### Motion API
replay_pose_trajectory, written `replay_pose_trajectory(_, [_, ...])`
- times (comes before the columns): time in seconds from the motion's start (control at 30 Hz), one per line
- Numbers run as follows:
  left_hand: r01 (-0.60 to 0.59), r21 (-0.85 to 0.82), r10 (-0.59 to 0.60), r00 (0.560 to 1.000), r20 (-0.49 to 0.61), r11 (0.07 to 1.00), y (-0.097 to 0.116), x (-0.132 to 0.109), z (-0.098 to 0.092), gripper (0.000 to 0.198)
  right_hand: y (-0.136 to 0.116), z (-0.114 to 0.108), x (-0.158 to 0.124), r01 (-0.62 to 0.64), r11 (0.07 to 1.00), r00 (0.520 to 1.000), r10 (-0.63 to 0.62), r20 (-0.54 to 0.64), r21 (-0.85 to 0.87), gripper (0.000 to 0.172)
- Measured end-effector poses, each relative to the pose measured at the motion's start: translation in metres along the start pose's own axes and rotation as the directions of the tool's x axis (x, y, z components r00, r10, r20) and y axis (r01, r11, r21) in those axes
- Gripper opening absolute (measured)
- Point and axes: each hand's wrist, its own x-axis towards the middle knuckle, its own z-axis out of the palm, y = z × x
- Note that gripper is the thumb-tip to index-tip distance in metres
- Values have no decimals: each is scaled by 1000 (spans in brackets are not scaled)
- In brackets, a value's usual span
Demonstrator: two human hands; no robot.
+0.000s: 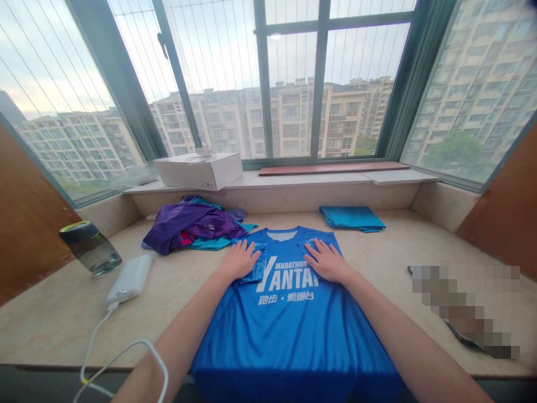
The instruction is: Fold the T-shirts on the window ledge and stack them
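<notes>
A blue marathon T-shirt (289, 330) with white lettering lies flat on a beige stone ledge (54, 319), collar pointing toward the window. Both sleeves are folded inward over the chest. My left hand (240, 259) lies flat and open on the folded left sleeve. My right hand (328, 261) rests flat and open on the folded right sleeve, fingers spread. Neither hand grips anything.
A heap of purple and teal clothes (191, 225) lies at the back left, a folded teal garment (351, 218) at the back right. A white power bank (130, 278) with cable and a water bottle (90, 248) sit left. A white box (199, 170) is on the sill.
</notes>
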Motion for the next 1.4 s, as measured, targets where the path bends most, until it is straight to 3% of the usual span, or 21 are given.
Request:
replay_pose_trajectory(0.13, [45,-24,-43,997,68,999,15,11,8,70,-2,-2,-2,-3,1000,995,3,-104,-3,69])
replay_pose_trajectory(0.33, [50,-54,-44,993,106,997,16,39,9,70,3,-2,6,-29,1000,999,29,13,-1,73])
replay_pose_trajectory(0.47, [46,-56,-39,993,112,997,6,66,8,61,12,-7,26,-60,998,998,61,4,-21,74])
replay_pose_trajectory(0.6, [105,-39,-102,992,69,994,1,87,12,65,20,-13,50,-55,998,998,55,8,-29,72])
replay_pose_trajectory(0.8, [160,-47,-157,986,59,986,-1,102,13,73,28,-11,76,-28,999,1000,29,13,-26,72])
replay_pose_trajectory(0.9, [181,-41,-178,982,56,983,0,105,12,70,33,-21,93,3,1000,1000,-3,16,0,71])
replay_pose_trajectory(1.0, [191,-20,-190,981,47,981,1,107,12,64,51,-42,114,-8,999,999,9,-35,34,67])
replay_pose_trajectory(1.1, [184,0,-184,982,38,983,2,109,14,61,82,-58,129,-166,985,974,172,-145,56,70])
replay_pose_trajectory(1.2, [192,19,-193,981,33,981,1,112,17,61,114,-56,133,-313,948,932,319,-169,62,70])
replay_pose_trajectory(1.3, [201,42,-203,979,24,979,-1,117,21,61,137,-48,131,-352,935,923,356,-149,53,68])
replay_pose_trajectory(1.4, [194,43,-195,981,17,980,-4,119,22,63,155,-54,124,-374,926,918,377,-123,46,65])
